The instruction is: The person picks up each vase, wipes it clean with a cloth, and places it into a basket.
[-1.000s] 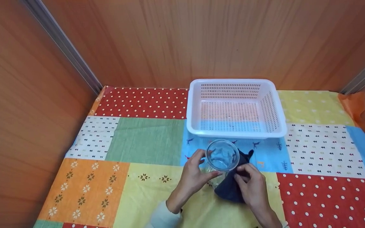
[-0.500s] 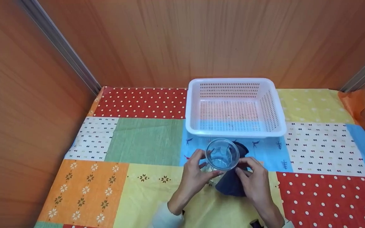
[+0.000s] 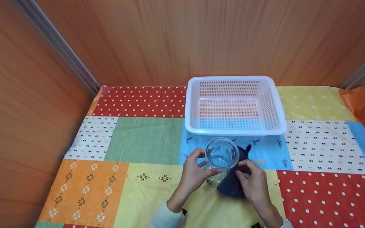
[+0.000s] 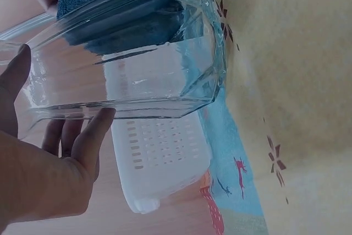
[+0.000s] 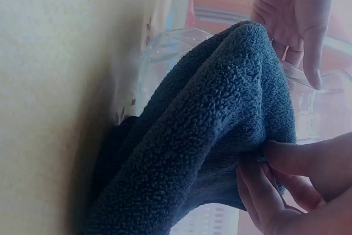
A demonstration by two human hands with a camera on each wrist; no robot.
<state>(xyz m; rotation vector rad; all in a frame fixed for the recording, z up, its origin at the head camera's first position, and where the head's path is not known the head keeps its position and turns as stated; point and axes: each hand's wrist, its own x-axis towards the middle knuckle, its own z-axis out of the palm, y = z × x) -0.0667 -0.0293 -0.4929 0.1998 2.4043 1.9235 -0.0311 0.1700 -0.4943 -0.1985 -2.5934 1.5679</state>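
Observation:
A clear glass jar (image 3: pixel 222 154) with a round rim and faceted body stands on the patchwork cloth in front of me. My left hand (image 3: pixel 192 173) grips it near the top, with thumb and fingers spread around its left side. In the left wrist view, the jar's angular base (image 4: pixel 206 53) is right at the tablecloth. Between thumb and fingers, my right hand (image 3: pixel 254 182) pinches a dark blue terry cloth (image 3: pixel 231 186). That cloth hangs in folds against the jar's right side, and in the right wrist view it hides much of the glass.
Just behind the jar is a white plastic basket (image 3: pixel 235 131) with slotted walls and nothing in it. A patchwork tablecloth (image 3: pixel 150 136) covers the surface. Wood-grain panels (image 3: pixel 157 41) enclose the back and both sides.
My right hand has moved the blue cloth slightly up along the jar's side, then a little down. My left hand and the jar have stayed nearly in place.

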